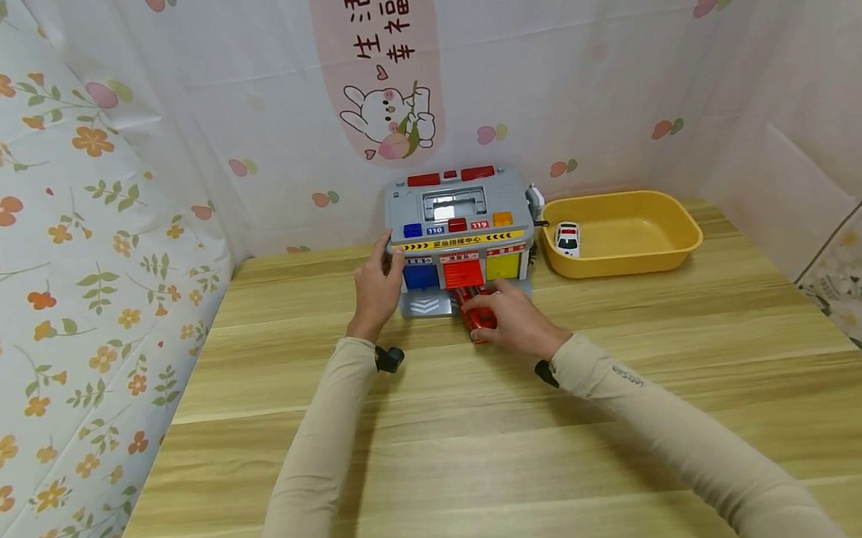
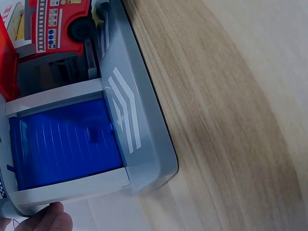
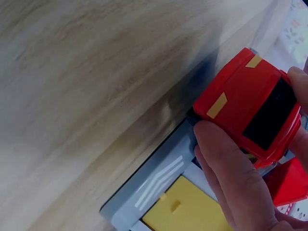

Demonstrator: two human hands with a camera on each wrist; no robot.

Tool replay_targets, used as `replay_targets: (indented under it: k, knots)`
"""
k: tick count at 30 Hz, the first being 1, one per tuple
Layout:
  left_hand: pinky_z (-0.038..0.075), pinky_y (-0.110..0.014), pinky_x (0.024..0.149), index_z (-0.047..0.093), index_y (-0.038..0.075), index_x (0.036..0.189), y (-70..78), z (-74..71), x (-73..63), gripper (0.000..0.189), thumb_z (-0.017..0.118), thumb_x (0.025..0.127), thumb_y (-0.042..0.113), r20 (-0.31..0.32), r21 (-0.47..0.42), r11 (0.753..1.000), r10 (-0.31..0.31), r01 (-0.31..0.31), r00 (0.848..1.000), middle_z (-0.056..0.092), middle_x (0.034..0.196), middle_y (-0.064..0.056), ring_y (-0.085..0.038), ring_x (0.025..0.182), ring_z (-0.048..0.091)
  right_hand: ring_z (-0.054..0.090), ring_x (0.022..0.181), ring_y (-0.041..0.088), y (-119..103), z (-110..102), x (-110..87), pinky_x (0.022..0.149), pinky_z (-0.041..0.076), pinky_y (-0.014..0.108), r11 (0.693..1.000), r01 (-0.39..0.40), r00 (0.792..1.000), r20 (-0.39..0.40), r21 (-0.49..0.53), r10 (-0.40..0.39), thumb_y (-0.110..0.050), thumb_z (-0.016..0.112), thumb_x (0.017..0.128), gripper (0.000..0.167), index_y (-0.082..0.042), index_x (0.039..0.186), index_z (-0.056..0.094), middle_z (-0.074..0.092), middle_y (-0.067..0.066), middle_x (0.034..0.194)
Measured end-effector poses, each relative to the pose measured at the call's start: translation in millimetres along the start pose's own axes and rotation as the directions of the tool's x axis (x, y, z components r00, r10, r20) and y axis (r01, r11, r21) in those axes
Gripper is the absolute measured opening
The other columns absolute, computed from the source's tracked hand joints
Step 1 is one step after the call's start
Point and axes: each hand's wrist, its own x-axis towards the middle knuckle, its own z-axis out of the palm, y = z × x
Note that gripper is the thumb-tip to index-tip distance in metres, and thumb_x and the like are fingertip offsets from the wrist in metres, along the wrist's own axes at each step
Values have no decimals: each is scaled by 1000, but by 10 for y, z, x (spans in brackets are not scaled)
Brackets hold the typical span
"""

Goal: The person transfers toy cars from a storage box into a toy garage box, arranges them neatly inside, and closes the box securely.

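Note:
A red toy fire truck (image 1: pixel 481 318) stands on the front ramp of a grey toy garage (image 1: pixel 401 209), in line with the middle bay. My right hand (image 1: pixel 516 320) pinches its sides between thumb and fingers; the right wrist view shows the truck's red cab (image 3: pixel 236 96) up close. The red door (image 1: pixel 463 274) is tilted outward above the truck. The blue door (image 2: pixel 67 144) and yellow door (image 3: pixel 185 207) are down. My left hand (image 1: pixel 378 290) holds the garage's left side, its fingers (image 2: pixel 50 220) against the side wall; the rest of that hand is mostly hidden in the left wrist view.
A yellow bin (image 1: pixel 623 267) stands right of the garage, with a white toy car (image 1: pixel 567 239) inside at its left end. Behind the wooden table (image 1: pixel 442 449) hangs a printed cloth (image 1: pixel 243 108), close to the garage's back.

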Motion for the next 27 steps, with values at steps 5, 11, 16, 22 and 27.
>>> replay_targets:
  k: [5,11,16,22,27]
  knots:
    - [44,-30,73,47,13,151,-2,-1,-10,49,46,105,32,2,-4,1000,-4,4,1000,62,85,-11,-21,77,53,50,114,30,5,36,28,96,53,47,1000,-10,1000,-19,9,11,-26,81,85,43,-15,125,71,57,19,126]
    - [43,-30,72,46,14,151,3,-5,-10,49,46,106,33,4,-15,1000,-6,6,1000,63,86,-11,-21,76,52,51,110,30,-15,52,68,92,53,46,1000,-1,999,-42,9,1,-24,82,84,42,-14,123,72,58,20,123]
    - [42,-30,70,47,13,151,0,-2,1,49,46,106,32,3,-22,1000,-3,3,1000,64,86,-12,-21,76,52,51,112,32,-47,61,103,94,54,48,1000,-4,999,-36,0,4,-24,82,84,43,-13,125,71,56,22,125]
    - [47,-32,75,46,13,151,16,-5,-5,49,46,106,32,6,-29,999,-14,14,1000,67,90,-13,-22,80,55,52,116,36,-36,118,124,96,55,51,1000,2,999,-50,-4,-2,-18,81,84,44,-12,126,70,53,26,130]
    - [51,-35,82,45,14,152,22,-4,-13,50,45,106,33,15,-34,999,-34,34,999,68,96,-15,-23,86,58,52,121,39,-18,148,126,100,53,53,1000,6,998,-57,-9,-7,-9,80,84,44,-11,126,70,50,29,135]
